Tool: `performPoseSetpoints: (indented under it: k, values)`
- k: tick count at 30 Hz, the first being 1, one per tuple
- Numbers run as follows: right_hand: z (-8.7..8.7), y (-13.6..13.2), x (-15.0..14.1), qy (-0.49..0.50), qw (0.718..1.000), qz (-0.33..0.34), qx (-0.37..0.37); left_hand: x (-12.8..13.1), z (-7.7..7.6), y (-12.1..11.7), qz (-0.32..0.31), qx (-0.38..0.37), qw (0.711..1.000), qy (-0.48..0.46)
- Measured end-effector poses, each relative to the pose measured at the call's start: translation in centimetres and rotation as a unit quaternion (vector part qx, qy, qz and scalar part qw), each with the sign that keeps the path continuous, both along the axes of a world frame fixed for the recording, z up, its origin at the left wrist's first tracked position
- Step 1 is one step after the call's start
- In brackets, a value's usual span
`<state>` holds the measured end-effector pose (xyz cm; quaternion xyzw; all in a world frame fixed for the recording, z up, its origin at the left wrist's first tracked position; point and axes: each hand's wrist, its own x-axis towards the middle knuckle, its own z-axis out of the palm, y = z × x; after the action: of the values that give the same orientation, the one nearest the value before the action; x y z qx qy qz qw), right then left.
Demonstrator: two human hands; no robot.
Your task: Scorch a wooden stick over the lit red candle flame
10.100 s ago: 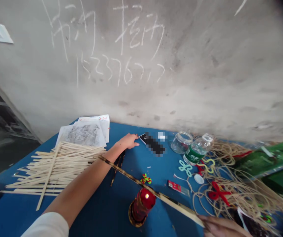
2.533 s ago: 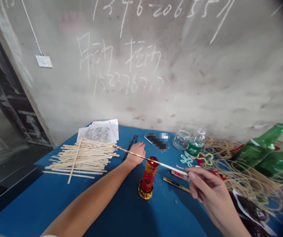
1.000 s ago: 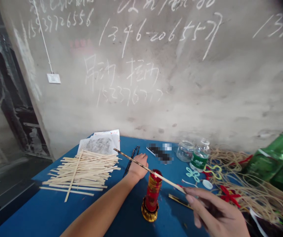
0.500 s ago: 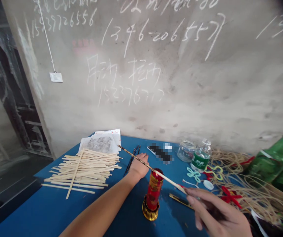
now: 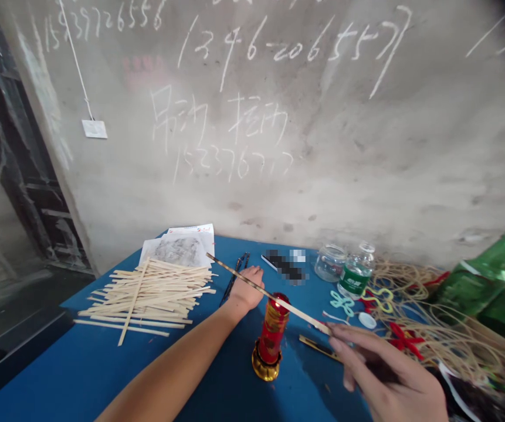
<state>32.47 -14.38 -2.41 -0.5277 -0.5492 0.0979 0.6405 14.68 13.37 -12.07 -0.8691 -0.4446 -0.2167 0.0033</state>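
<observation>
My right hand (image 5: pixel 384 369) pinches one end of a thin wooden stick (image 5: pixel 298 312). The stick slants up to the left, pale near my fingers and banded with dark scorch marks toward its far end. Its middle crosses the top of a red and gold candle (image 5: pixel 274 331) on a golden base; I cannot make out a flame. My left hand (image 5: pixel 247 287) lies palm down on the blue table (image 5: pixel 208 363) with its fingers stretched out. Right beside it are several dark, blackened sticks (image 5: pixel 230 280).
A pile of pale sticks (image 5: pixel 155 299) lies at left, in front of papers (image 5: pixel 177 249). Toward the right stand a glass jar (image 5: pixel 330 264), a water bottle (image 5: pixel 355 275) and green bottles (image 5: pixel 476 281) among tan cords (image 5: pixel 450 337). A narrow slotted tool (image 5: pixel 318 347) lies beside the candle.
The view has tilted slightly, so everything on the table sits a little higher. My right hand still holds the stick across the candle, and my left hand stays in place.
</observation>
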Motion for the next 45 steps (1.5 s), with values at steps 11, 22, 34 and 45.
performPoseSetpoints:
  k: [11,22,34,45]
  values:
    - [1.0,-0.6,-0.6,-0.038,0.999,0.019,0.021,0.3,-0.4,0.2,-0.008,0.005,1.000,-0.002]
    - [0.8,-0.3,0.3,-0.140,0.985,0.032,0.098,0.3,-0.2,0.2,-0.017,0.021,1.000,0.000]
    - [0.6,-0.5,0.2,-0.138,0.985,0.033,0.101,0.3,-0.6,0.4,-0.018,0.023,0.999,-0.013]
    - [0.4,-0.5,0.4,-0.131,0.986,0.037,0.094,0.2,-1.7,1.1,-0.021,0.017,0.999,-0.034]
